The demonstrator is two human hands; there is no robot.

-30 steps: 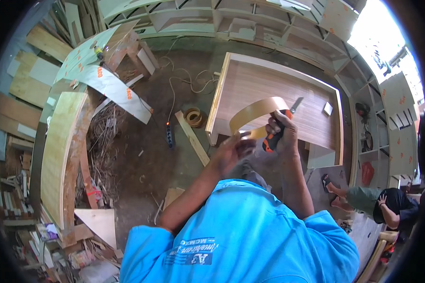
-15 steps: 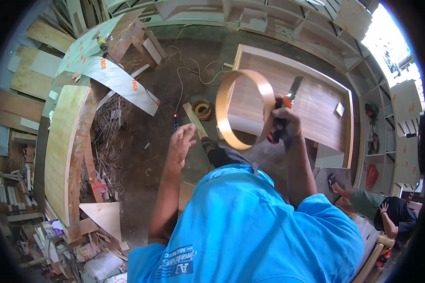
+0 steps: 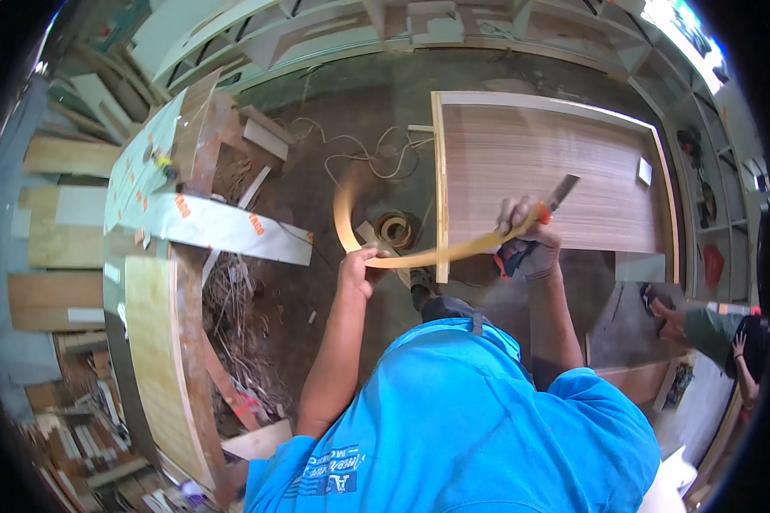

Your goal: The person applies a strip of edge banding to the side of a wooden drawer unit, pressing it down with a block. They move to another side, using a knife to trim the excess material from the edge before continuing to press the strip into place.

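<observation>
A curved, tan edge-banding strip (image 3: 428, 258) stretches between my two hands in front of me. My left hand (image 3: 356, 272) pinches it, and its far end curls upward, blurred. My right hand (image 3: 529, 242) grips its other end together with a knife (image 3: 561, 192) that has a broad flat blade and an orange and black handle. The blade points up and to the right. Beyond the strip, a wood-grain panel box (image 3: 556, 171) with raised pale edges lies on the right. A coil of banding (image 3: 393, 229) rests on the floor just past my left hand.
On the left stands a workbench with a white printed sheet (image 3: 239, 229) and a yellow-tipped tool (image 3: 162, 161). Wood shavings (image 3: 244, 316) are heaped beside it. A pale cord (image 3: 359, 158) winds across the floor. Another person (image 3: 719, 338) is at the right edge. Shelving frames (image 3: 334, 47) line the back.
The strip was a round loop in my right hand; now it is opened out into a curve. My left hand, empty before, has moved right and taken hold of it. The knife has tilted further right.
</observation>
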